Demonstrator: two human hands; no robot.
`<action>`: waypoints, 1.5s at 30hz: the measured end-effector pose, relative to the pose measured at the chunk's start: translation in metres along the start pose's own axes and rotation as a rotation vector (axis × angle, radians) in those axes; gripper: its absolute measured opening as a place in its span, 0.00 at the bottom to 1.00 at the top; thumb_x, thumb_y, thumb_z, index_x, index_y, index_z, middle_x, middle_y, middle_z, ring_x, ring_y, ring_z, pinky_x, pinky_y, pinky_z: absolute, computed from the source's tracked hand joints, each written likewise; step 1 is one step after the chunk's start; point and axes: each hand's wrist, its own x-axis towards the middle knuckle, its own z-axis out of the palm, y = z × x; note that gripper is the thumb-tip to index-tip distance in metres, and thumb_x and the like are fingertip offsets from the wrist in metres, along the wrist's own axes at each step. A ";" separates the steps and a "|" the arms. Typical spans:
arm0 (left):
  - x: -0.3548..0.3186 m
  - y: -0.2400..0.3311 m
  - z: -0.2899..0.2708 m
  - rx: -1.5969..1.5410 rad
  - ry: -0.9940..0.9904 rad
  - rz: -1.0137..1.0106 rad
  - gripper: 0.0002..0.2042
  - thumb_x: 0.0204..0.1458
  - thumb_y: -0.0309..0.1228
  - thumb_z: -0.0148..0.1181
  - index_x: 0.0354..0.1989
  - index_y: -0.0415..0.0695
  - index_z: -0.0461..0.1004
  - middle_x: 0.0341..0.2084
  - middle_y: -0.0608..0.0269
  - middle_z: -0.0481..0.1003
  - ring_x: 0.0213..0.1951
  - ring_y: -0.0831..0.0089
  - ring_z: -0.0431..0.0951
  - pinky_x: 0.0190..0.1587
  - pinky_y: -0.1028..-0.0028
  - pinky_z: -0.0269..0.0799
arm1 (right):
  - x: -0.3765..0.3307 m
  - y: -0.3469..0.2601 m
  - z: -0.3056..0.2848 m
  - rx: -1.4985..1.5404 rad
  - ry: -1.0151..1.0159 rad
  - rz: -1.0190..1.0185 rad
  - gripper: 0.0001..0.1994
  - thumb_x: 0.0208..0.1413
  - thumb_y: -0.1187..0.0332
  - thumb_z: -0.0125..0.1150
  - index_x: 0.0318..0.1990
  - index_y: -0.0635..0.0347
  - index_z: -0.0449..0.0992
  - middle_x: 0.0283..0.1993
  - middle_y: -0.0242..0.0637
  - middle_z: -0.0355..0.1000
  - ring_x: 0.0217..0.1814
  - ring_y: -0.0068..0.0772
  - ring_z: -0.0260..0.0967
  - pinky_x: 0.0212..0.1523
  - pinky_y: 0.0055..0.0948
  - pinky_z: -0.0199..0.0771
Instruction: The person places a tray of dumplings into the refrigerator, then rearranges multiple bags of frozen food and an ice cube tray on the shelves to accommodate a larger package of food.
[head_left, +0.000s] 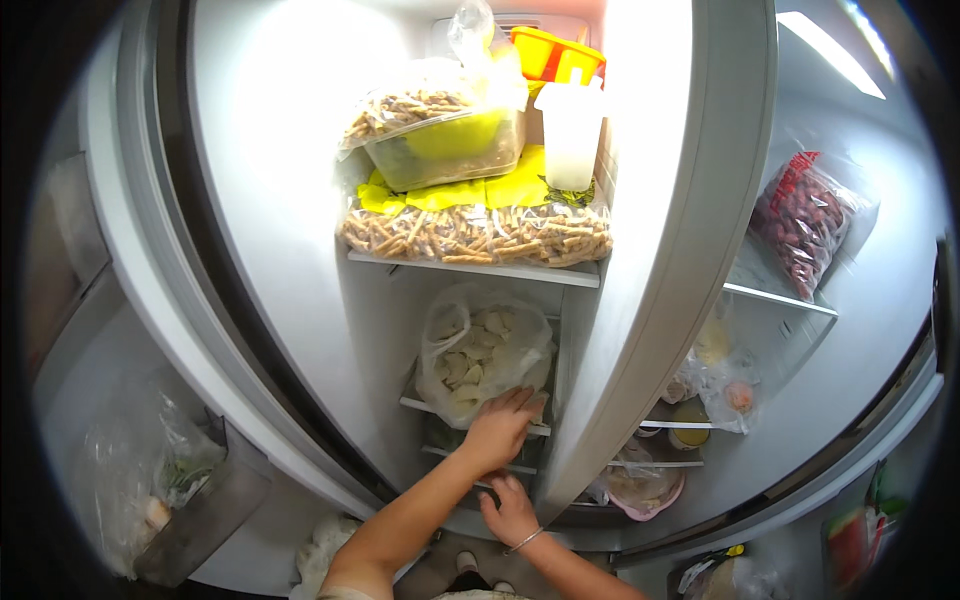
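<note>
A clear plastic bag [540, 350] stands with its mouth spread on a middle shelf of the fridge, full of pale folded pieces that look like dumplings [470, 365]. My left hand [503, 428] reaches in from below and closes on the bag's near right edge, its fingers bent over the rim. The fingertips are partly hidden against the plastic. Lower and slightly to the right is my right hand [511, 515], its fingers apart and nothing in it, below the shelf's front edge. A thin bracelet [524, 541] circles the right wrist.
Above, a shelf [480, 266] bears a long bag of brown sticks [480, 232], a clear tub [440, 155], a white container [572, 135] and an orange basket [555, 55]. A divider wall [650, 250] rises at right; beyond it hangs a bag of dark red pieces [805, 220]. Door bins [210, 510] flank the left.
</note>
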 end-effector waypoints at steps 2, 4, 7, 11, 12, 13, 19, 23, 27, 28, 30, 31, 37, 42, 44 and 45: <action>0.000 -0.007 -0.009 -0.134 0.080 0.026 0.18 0.42 0.21 0.51 0.46 0.41 0.70 0.49 0.50 0.68 0.52 0.51 0.66 0.49 0.61 0.64 | 0.004 -0.005 0.000 -0.026 0.104 -0.043 0.21 0.50 0.72 0.51 0.53 0.63 0.64 0.57 0.54 0.57 0.58 0.56 0.55 0.56 0.42 0.57; -0.004 -0.012 -0.024 -0.132 0.252 0.107 0.20 0.41 0.20 0.51 0.47 0.40 0.68 0.49 0.48 0.68 0.50 0.51 0.67 0.48 0.62 0.65 | 0.022 -0.014 -0.004 -0.068 0.225 -0.072 0.23 0.50 0.72 0.50 0.57 0.62 0.61 0.63 0.54 0.50 0.63 0.57 0.50 0.60 0.41 0.54; -0.018 -0.027 -0.036 0.098 0.479 -0.106 0.23 0.42 0.24 0.55 0.51 0.43 0.66 0.55 0.45 0.61 0.56 0.47 0.59 0.55 0.57 0.56 | 0.055 -0.030 -0.005 -0.194 0.299 -0.074 0.28 0.50 0.69 0.51 0.60 0.62 0.56 0.67 0.53 0.43 0.66 0.58 0.44 0.63 0.46 0.46; -0.004 -0.062 -0.051 0.319 0.347 -0.315 0.26 0.42 0.28 0.57 0.55 0.46 0.65 0.60 0.47 0.54 0.61 0.45 0.50 0.58 0.51 0.49 | 0.115 -0.044 -0.001 -0.501 0.346 -0.052 0.31 0.45 0.68 0.57 0.60 0.63 0.57 0.66 0.54 0.44 0.67 0.59 0.40 0.65 0.49 0.40; 0.004 -0.071 -0.052 0.343 0.277 -0.353 0.27 0.42 0.28 0.58 0.55 0.47 0.65 0.60 0.47 0.54 0.61 0.45 0.49 0.57 0.51 0.50 | 0.130 -0.041 -0.002 -0.589 0.335 -0.008 0.32 0.44 0.67 0.58 0.60 0.63 0.57 0.66 0.54 0.44 0.67 0.59 0.40 0.65 0.49 0.40; 0.005 -0.091 -0.042 0.256 0.269 -0.365 0.29 0.40 0.24 0.56 0.57 0.46 0.63 0.59 0.44 0.55 0.61 0.44 0.51 0.58 0.53 0.53 | 0.142 -0.018 0.003 -0.554 0.405 -0.026 0.31 0.44 0.67 0.57 0.59 0.64 0.59 0.66 0.56 0.44 0.67 0.60 0.39 0.66 0.47 0.39; -0.021 -0.143 -0.009 -0.293 0.632 -0.488 0.26 0.42 0.21 0.53 0.55 0.42 0.64 0.50 0.43 0.66 0.53 0.48 0.65 0.56 0.61 0.60 | 0.154 0.007 0.003 -0.427 0.600 0.027 0.34 0.44 0.73 0.55 0.62 0.65 0.53 0.67 0.58 0.40 0.69 0.60 0.36 0.66 0.46 0.41; -0.027 -0.129 -0.005 -0.094 0.503 -0.441 0.19 0.43 0.25 0.55 0.48 0.44 0.71 0.44 0.50 0.71 0.47 0.52 0.69 0.51 0.61 0.64 | 0.136 -0.002 0.019 -0.270 0.829 0.032 0.37 0.44 0.75 0.56 0.64 0.65 0.48 0.69 0.55 0.34 0.71 0.58 0.32 0.67 0.44 0.40; -0.039 -0.125 0.005 -0.108 0.195 -0.095 0.10 0.43 0.31 0.56 0.36 0.48 0.77 0.39 0.60 0.74 0.46 0.56 0.69 0.51 0.58 0.61 | 0.132 0.013 0.047 -0.080 0.917 0.115 0.37 0.45 0.76 0.56 0.64 0.65 0.46 0.68 0.54 0.40 0.71 0.49 0.37 0.66 0.39 0.42; -0.038 -0.120 0.010 -0.028 0.129 -0.084 0.11 0.43 0.32 0.56 0.36 0.49 0.77 0.41 0.60 0.74 0.48 0.57 0.68 0.52 0.56 0.59 | 0.139 0.042 0.045 -0.005 0.970 0.085 0.37 0.46 0.76 0.56 0.64 0.65 0.47 0.66 0.54 0.44 0.69 0.47 0.41 0.65 0.37 0.44; -0.043 -0.111 0.002 0.158 0.005 -0.075 0.12 0.43 0.34 0.57 0.38 0.51 0.77 0.45 0.61 0.72 0.51 0.58 0.66 0.54 0.51 0.55 | 0.148 0.061 0.040 0.134 1.010 0.073 0.36 0.46 0.76 0.56 0.64 0.65 0.47 0.61 0.52 0.53 0.65 0.43 0.51 0.62 0.35 0.51; -0.046 -0.109 -0.003 0.181 0.002 -0.097 0.13 0.42 0.34 0.57 0.38 0.51 0.77 0.45 0.62 0.72 0.52 0.58 0.65 0.55 0.49 0.52 | 0.157 0.057 0.035 0.195 1.001 0.097 0.36 0.46 0.76 0.56 0.64 0.65 0.48 0.58 0.50 0.58 0.61 0.41 0.55 0.59 0.33 0.54; -0.051 -0.095 -0.019 0.153 -0.070 -0.014 0.14 0.40 0.34 0.56 0.38 0.52 0.77 0.48 0.62 0.70 0.55 0.60 0.63 0.58 0.46 0.48 | 0.180 0.095 0.018 0.017 0.761 0.242 0.26 0.49 0.73 0.52 0.57 0.70 0.59 0.60 0.54 0.57 0.62 0.47 0.55 0.60 0.33 0.56; -0.068 -0.077 0.001 0.175 0.012 -0.043 0.19 0.40 0.33 0.57 0.44 0.48 0.73 0.48 0.59 0.69 0.57 0.59 0.61 0.58 0.46 0.45 | 0.179 0.027 0.023 -0.527 0.377 -0.133 0.16 0.48 0.71 0.52 0.46 0.66 0.69 0.48 0.50 0.68 0.51 0.50 0.64 0.52 0.39 0.63; -0.078 -0.065 0.007 0.053 0.066 -0.136 0.21 0.40 0.32 0.57 0.48 0.44 0.70 0.48 0.56 0.69 0.57 0.56 0.60 0.59 0.48 0.45 | 0.182 0.008 0.040 -0.428 0.086 -0.188 0.14 0.47 0.70 0.52 0.42 0.65 0.71 0.45 0.51 0.68 0.48 0.52 0.65 0.49 0.42 0.64; -0.089 -0.063 0.010 0.010 0.071 -0.208 0.22 0.41 0.31 0.56 0.48 0.44 0.70 0.48 0.55 0.69 0.58 0.56 0.60 0.60 0.49 0.44 | 0.184 -0.012 0.048 -0.515 -0.106 -0.158 0.13 0.48 0.69 0.52 0.41 0.66 0.71 0.44 0.52 0.68 0.47 0.52 0.65 0.48 0.42 0.65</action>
